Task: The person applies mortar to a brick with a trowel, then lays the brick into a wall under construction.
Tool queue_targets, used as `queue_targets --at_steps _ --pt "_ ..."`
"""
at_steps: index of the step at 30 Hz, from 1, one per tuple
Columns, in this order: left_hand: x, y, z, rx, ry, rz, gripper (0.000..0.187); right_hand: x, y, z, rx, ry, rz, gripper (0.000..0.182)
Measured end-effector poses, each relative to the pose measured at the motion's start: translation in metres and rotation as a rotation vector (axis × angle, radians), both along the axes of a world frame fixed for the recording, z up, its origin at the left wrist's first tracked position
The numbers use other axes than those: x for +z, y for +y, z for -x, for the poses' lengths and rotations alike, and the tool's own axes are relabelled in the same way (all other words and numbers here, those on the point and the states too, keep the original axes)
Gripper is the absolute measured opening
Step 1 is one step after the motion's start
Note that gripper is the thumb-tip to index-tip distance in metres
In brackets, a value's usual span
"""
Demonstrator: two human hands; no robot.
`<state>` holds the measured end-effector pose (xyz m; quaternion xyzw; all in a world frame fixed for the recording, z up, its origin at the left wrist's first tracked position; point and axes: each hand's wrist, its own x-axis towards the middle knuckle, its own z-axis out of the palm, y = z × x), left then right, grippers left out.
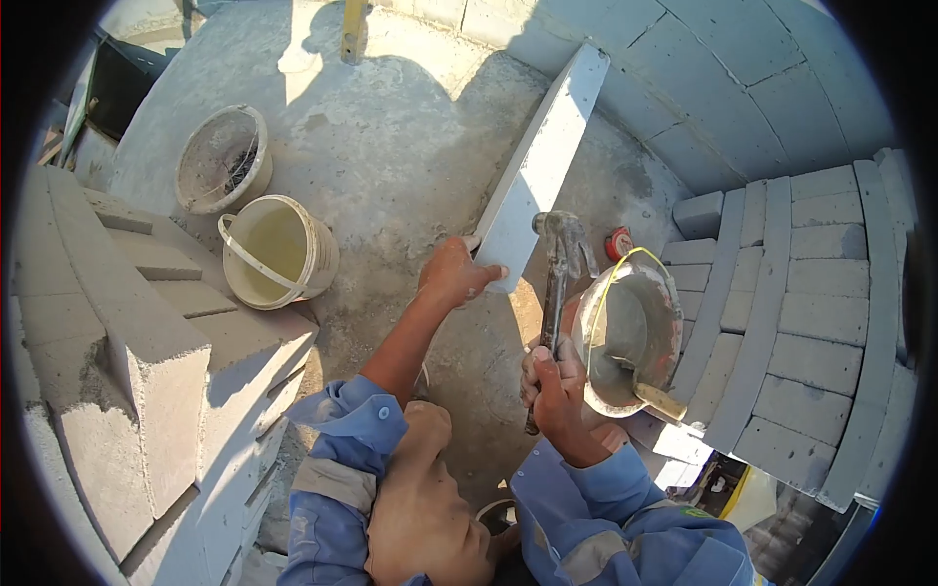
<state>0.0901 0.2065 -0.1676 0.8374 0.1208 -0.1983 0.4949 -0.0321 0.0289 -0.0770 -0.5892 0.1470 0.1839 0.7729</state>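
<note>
My left hand (451,275) grips the near end of a long pale block (539,161), fingers on one side and thumb over the end. The block slants away towards the wall. My right hand (555,385) is wrapped around the handle of a claw hammer (561,230), held upright with its metal head close to the block's right side. Just right of that hand stands a bucket (671,303) with a yellow handle and grey mortar inside. A tool with a wooden handle (660,401), perhaps a trowel, rests in it over the rim.
A red tape measure (618,243) lies behind the mortar bucket. Stacked grey blocks (809,311) flank me at right, with more blocks (161,342) at left. A white bucket (321,256) and a dirty tub (260,176) stand left. A block wall (801,83) rises at far right.
</note>
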Motion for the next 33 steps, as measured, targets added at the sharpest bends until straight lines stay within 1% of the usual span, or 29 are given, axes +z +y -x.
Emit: queue_targets --at_steps 2,3,4,6,7,8,10,11,12,14,15,17,18,20,22,24,25,26,27,28,32,33 --pt "0.005 0.002 0.0 -0.016 0.003 0.052 0.054 -0.02 -0.013 0.031 -0.1 -0.009 0.065 0.019" --pt "0.007 0.001 0.0 -0.012 0.015 0.101 0.055 -0.024 -0.014 0.037 -0.103 0.06 0.096 0.024" --pt "0.007 -0.001 -0.002 -0.017 0.019 0.101 0.055 -0.027 -0.014 0.041 -0.108 0.064 0.096 0.024" --pt "0.005 0.0 -0.001 0.012 -0.011 0.06 0.046 -0.034 -0.01 0.046 -0.089 0.282 0.251 0.025" --pt "0.006 0.001 -0.001 0.012 -0.009 0.054 0.046 -0.044 -0.012 0.045 -0.102 0.39 0.2 0.027" --pt "0.008 0.001 -0.002 0.026 0.0 0.062 0.046 -0.061 -0.012 0.044 -0.101 0.39 0.196 0.027" --pt "0.011 -0.001 0.001 0.038 0.014 0.072 0.047 -0.101 -0.01 0.047 -0.198 0.587 0.081 0.028" --pt "0.013 0.0 0.001 0.026 0.029 0.081 0.049 -0.113 -0.006 0.046 -0.205 0.596 0.143 0.031" --pt "0.014 0.001 0.0 0.016 0.042 0.089 0.052 -0.122 -0.003 0.042 -0.201 0.593 0.141 0.031" --pt "0.011 0.001 -0.004 0.007 0.059 0.09 0.053 -0.137 -0.003 0.038 -0.273 0.671 0.052 0.031" --pt "0.007 0.002 -0.004 -0.001 0.08 0.094 0.054 -0.136 -0.004 0.036 -0.261 0.682 0.061 0.031" --pt "0.0 0.003 -0.007 -0.008 0.086 0.082 0.056 -0.134 -0.006 0.027 -0.279 0.681 -0.126 0.029" --pt "-0.001 0.004 -0.009 -0.027 0.084 0.069 0.058 -0.137 -0.01 0.025 -0.255 0.685 -0.117 0.029" --pt "0.002 0.004 -0.01 -0.009 0.082 0.057 0.061 -0.149 -0.017 0.021 -0.212 0.65 -0.279 0.026" --pt "0.003 0.007 -0.009 -0.002 0.077 0.053 0.064 -0.152 -0.018 0.017 -0.187 0.662 -0.262 0.023" --pt "0.003 0.007 -0.012 -0.042 0.1 0.054 0.067 -0.155 -0.019 0.013 -0.126 0.721 -0.073 0.021" --pt "0.001 0.006 -0.015 -0.034 0.081 0.066 0.067 -0.156 -0.019 0.015 -0.107 0.73 -0.048 0.019" --pt "-0.001 0.005 -0.016 -0.054 0.09 0.012 0.06 -0.158 -0.021 0.017 -0.106 0.708 -0.032 0.019" --pt "-0.002 0.004 -0.017 -0.071 0.098 -0.042 0.053 -0.159 -0.022 0.019 -0.111 0.744 -0.005 0.017" --pt "-0.003 0.003 -0.017 -0.061 0.077 -0.028 0.053 -0.16 -0.024 0.019 -0.115 0.781 0.02 0.016" --pt "-0.001 0.003 -0.017 -0.062 0.089 -0.02 0.055 -0.164 -0.029 0.02 -0.097 0.701 -0.014 0.019" --pt "0.001 0.005 -0.016 -0.074 0.102 -0.021 0.055 -0.164 -0.028 0.018 -0.142 0.717 -0.043 0.017"
